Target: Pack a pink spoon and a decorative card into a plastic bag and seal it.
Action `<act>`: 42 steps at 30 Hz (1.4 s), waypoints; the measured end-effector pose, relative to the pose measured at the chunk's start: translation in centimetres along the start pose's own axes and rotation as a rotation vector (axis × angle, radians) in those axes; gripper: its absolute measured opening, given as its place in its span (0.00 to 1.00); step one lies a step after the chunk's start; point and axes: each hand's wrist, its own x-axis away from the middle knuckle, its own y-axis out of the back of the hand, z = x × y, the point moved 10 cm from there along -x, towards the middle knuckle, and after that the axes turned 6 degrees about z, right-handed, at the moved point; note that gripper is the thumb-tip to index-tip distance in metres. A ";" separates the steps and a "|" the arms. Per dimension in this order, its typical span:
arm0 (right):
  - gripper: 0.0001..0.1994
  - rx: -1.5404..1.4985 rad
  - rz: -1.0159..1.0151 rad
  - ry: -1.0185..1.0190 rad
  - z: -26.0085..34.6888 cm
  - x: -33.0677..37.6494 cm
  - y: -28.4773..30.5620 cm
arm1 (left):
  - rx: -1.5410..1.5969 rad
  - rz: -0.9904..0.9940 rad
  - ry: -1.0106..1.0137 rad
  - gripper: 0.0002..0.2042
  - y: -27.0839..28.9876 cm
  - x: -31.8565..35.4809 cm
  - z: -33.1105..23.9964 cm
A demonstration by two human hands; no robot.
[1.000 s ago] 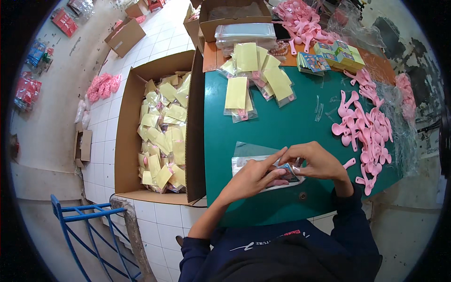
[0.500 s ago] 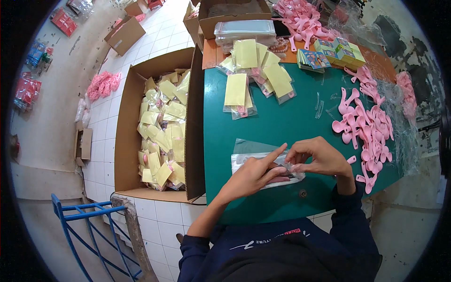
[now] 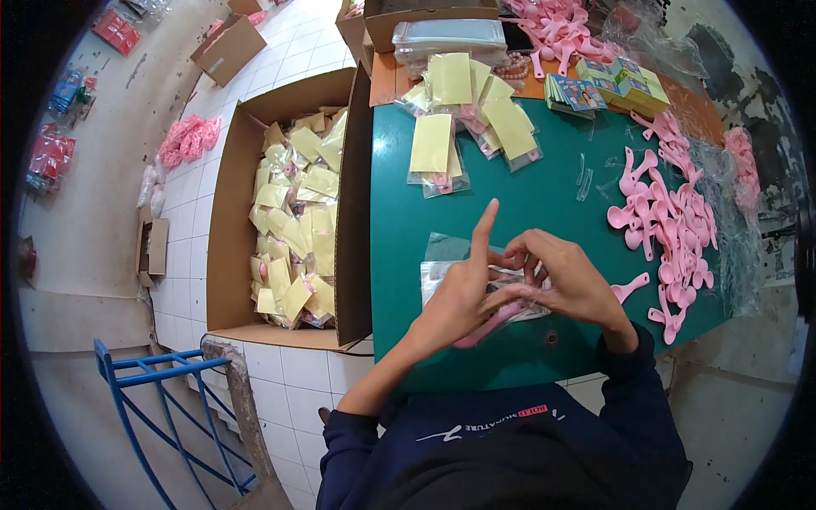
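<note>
My left hand (image 3: 459,297) is over the near part of the green table, its index finger stretched up and its thumb reaching toward my other hand. A long pink piece, probably a pink spoon (image 3: 489,329), slants out beneath this hand, blurred and partly covered. My right hand (image 3: 565,276) meets it from the right, fingers curled and fingertips together; what they pinch is hidden. Clear plastic bags (image 3: 433,274) lie flat under both hands, one flap (image 3: 446,246) showing beyond them. A single pink spoon (image 3: 631,287) rests beside my right wrist.
Pink spoons (image 3: 671,229) are heaped on the right. Packed bags with yellow cards (image 3: 433,144) lie at the back, near stacked printed cards (image 3: 574,95) and clear bags (image 3: 446,38). A large cardboard box (image 3: 353,212) of packed bags stands left; a blue metal frame (image 3: 157,374) is lower left.
My left index finger has lifted and points away from me. The pink piece now shows under my left hand. My right hand has shifted slightly, uncovering more of the lone spoon.
</note>
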 end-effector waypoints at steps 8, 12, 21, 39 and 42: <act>0.17 -0.002 0.020 -0.144 0.2 0.3 1.0 | -0.010 0.057 -0.083 0.41 -0.3 0.4 -2.5; 0.12 -0.258 -0.035 -0.039 -0.3 2.0 2.6 | 0.054 0.053 -0.101 0.22 1.2 0.6 -2.3; 0.29 -1.119 -0.075 -0.333 -5.6 2.4 -4.3 | -0.216 0.024 -0.372 0.11 0.6 3.8 -3.7; 0.11 0.346 0.105 -0.044 -0.8 4.5 -6.6 | 0.367 -0.150 0.433 0.25 -3.5 11.1 7.3; 0.09 0.371 0.174 -0.007 -0.8 4.8 -7.8 | 0.395 -0.221 0.391 0.22 -3.2 11.3 7.2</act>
